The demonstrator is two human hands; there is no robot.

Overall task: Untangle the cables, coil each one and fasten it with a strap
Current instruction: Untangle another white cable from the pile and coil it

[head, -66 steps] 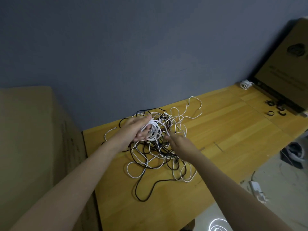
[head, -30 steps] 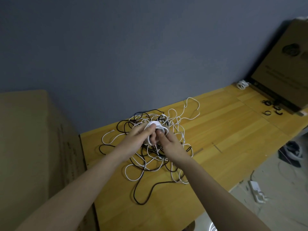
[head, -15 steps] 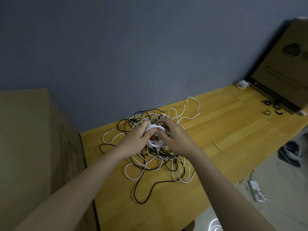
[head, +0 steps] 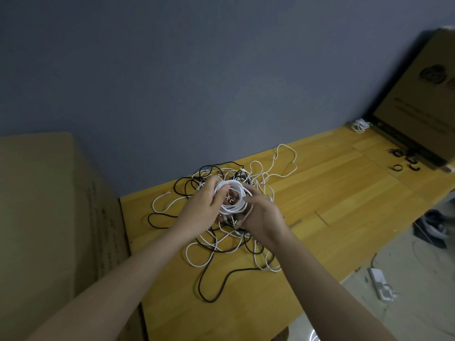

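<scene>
Tangled cables (head: 229, 242) lie on the counter (head: 344, 205) against the wall. Left stands a carton (head: 49, 217); far right, apparently straps (head: 403, 161) before a leaning board (head: 418, 99).

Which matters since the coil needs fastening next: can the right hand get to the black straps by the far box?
Probably not yet: the right hand grips the white coil, and the straps lie far along the table, though nothing blocks the path.

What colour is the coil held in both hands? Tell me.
White coil, seen in the head view.
</scene>
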